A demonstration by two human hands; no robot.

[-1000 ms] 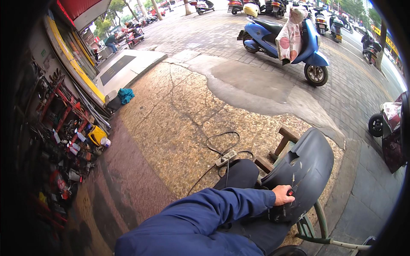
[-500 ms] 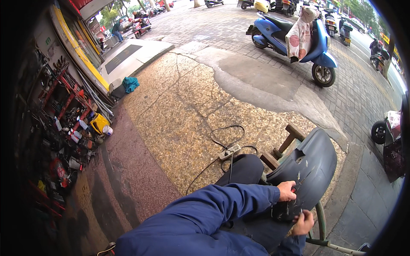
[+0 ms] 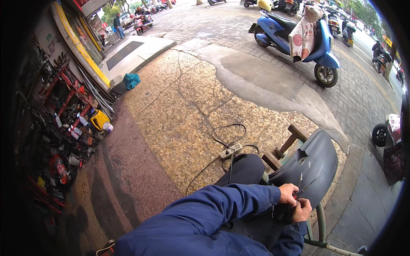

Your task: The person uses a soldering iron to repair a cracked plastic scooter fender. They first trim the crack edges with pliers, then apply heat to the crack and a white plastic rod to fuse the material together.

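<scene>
A large curved black plastic panel [image 3: 320, 164] with a hole and pale cracks or scratches rests over a wooden stool [image 3: 273, 161] in front of my lap. Above its near part my left hand [image 3: 287, 193] is closed on a small tool with a red part [image 3: 295, 196]; its kind is mostly hidden by the fingers. My right hand [image 3: 302, 210] is pinched closed right beside the left, the fingertips meeting near the red part. What the right fingers hold, if anything, cannot be made out.
A white power strip [image 3: 230, 150] with black cords lies on the speckled ground past my knee. Tools and bottles crowd a rack [image 3: 70, 111] at the left wall. A blue scooter [image 3: 299, 42] stands on the paving at the far right. A person [image 3: 118, 26] stands in the distance.
My right hand has moved up and left to meet my left hand at the red tool. The distant person has straightened from a bent posture.
</scene>
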